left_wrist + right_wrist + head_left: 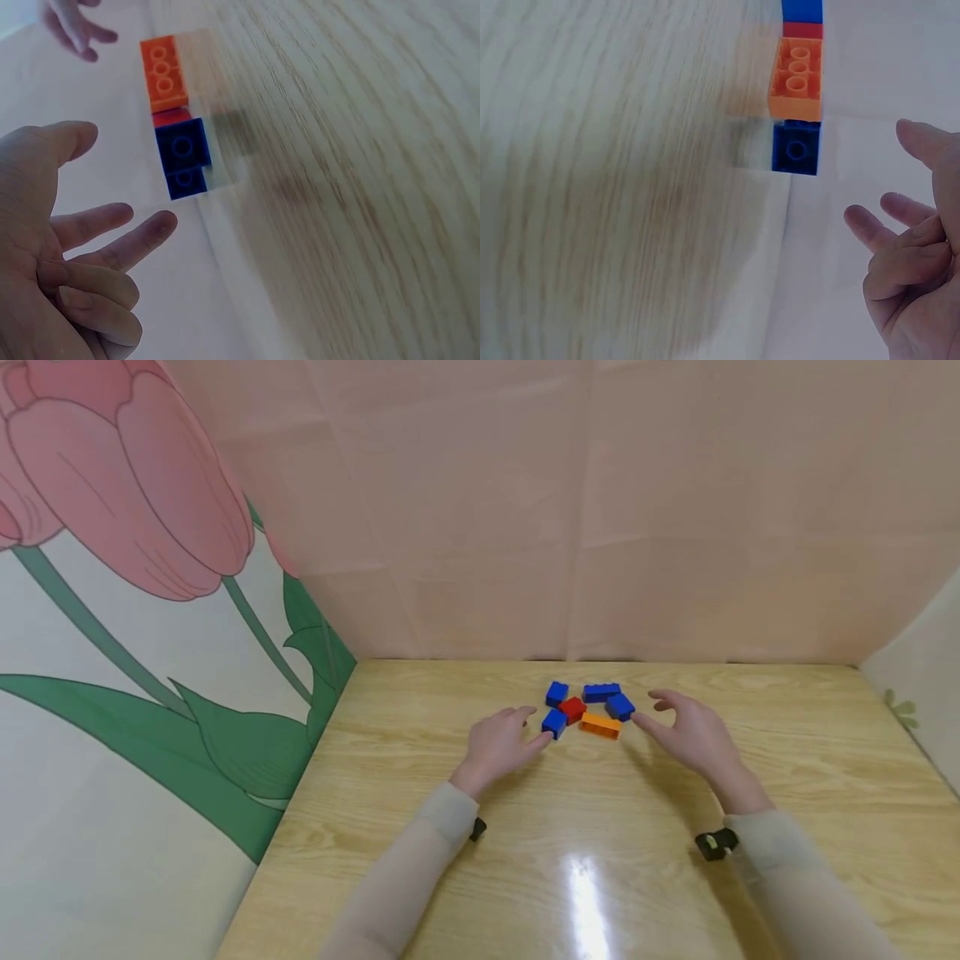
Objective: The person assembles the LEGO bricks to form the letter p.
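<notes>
Toy building bricks lie in a loose cluster on the wooden table, several of them blue. A red brick (573,710) sits among them, beside a front blue brick (554,723). On its side lies an orange brick (600,726), its hollow underside showing in both wrist views. My left hand (501,743) is just left of the front blue brick, thumb and two fingers extended, the others bent; the left wrist view shows a gap to the bricks. To the right, my right hand (693,735) is near another blue brick (620,707), thumb and forefinger spread, holding nothing.
A long blue brick (602,692) and a small blue brick (557,693) lie at the back of the cluster. Behind the wooden table (420,718) hangs a pinkish cloth (465,527). A tulip-printed panel (150,652) borders the left side.
</notes>
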The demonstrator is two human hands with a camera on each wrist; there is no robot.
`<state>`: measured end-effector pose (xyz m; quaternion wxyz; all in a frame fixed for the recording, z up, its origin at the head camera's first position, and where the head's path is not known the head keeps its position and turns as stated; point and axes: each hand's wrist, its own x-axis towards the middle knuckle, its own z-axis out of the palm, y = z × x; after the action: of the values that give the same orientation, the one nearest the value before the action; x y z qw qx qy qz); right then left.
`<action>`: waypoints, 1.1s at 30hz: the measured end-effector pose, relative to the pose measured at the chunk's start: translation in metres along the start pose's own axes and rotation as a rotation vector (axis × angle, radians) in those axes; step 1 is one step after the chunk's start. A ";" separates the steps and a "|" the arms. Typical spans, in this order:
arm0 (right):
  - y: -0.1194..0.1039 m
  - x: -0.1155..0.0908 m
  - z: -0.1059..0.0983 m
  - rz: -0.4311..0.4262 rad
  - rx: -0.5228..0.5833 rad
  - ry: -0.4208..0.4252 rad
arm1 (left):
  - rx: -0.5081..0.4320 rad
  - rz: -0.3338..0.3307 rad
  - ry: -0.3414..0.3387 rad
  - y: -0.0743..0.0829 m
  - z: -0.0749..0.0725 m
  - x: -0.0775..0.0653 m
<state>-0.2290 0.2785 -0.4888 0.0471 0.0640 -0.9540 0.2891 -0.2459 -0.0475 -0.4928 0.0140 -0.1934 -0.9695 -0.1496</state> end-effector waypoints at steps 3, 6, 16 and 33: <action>0.002 0.005 0.005 -0.004 0.019 0.005 | -0.018 -0.005 0.000 0.001 0.005 0.005; 0.004 0.010 0.010 -0.001 0.026 0.020 | -0.029 -0.007 -0.009 0.002 0.010 0.011; 0.004 0.029 0.027 0.065 0.073 0.001 | 0.020 -0.037 -0.048 0.011 0.023 0.028; -0.001 0.052 0.045 0.208 0.091 -0.059 | 0.049 -0.125 -0.039 0.019 0.037 0.044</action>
<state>-0.2821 0.2475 -0.5186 -0.0142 -0.0248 -0.9423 0.3335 -0.2781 -0.0041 -0.5188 -0.0096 -0.1348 -0.9832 -0.1225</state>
